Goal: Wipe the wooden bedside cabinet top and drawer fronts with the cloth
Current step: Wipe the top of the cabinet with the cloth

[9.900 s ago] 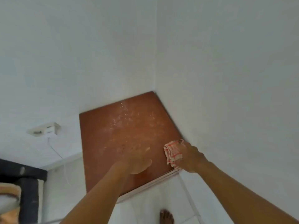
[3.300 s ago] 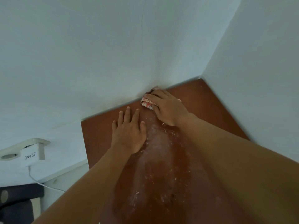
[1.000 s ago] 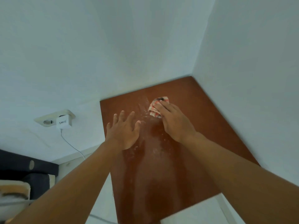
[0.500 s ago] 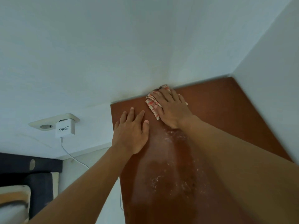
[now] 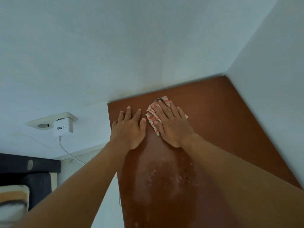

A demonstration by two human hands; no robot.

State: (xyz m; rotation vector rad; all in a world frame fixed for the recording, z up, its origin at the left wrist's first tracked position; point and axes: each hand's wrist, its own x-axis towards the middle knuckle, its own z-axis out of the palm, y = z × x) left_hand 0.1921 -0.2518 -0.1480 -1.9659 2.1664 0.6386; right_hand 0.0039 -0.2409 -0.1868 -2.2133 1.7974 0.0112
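Note:
The reddish-brown wooden cabinet top [image 5: 230,122] fills the lower right, set into a corner of two white walls. My right hand [image 5: 172,124] lies flat with straight fingers on a folded red-and-white checked cloth [image 5: 152,118], pressing it onto the top near the back left. Beside it, my left hand [image 5: 129,127] rests palm down with fingers spread, close to the left edge. White dust specks [image 5: 156,176] lie on the wood nearer to me. The drawer fronts are out of sight.
A white wall socket with a plugged-in white charger [image 5: 63,128] and its cable [image 5: 69,153] sits left of the cabinet. A dark bed frame [image 5: 24,165] and bedding [image 5: 13,203] lie at the lower left. Walls close off the back and right.
Compared with half a second ago, my right hand has drawn the cloth a little away from the back wall toward me. My left hand stays flat in nearly the same spot.

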